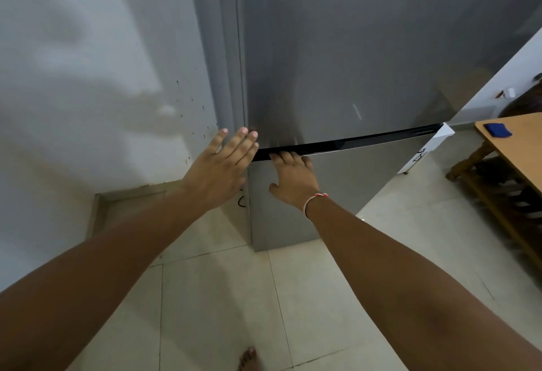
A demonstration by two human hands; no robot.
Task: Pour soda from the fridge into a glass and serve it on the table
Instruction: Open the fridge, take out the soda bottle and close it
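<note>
A tall silver fridge [366, 57] fills the upper middle of the head view, both doors closed. A dark gap [366, 139] runs between the upper door and the lower door [352, 183]. My right hand [293, 177], with a thread bracelet at the wrist, has its fingertips hooked into that gap near the fridge's left corner. My left hand [223, 165] is spread flat, fingers apart, at the left edge of the upper door, holding nothing. No soda or glass is in view.
A white wall [82, 77] stands close on the left of the fridge. A wooden table [510, 148] with a blue cloth [498, 130] is at the right edge, a wooden frame beneath it. Pale floor tiles [223, 297] lie below, and my bare foot [249, 359] shows at the bottom.
</note>
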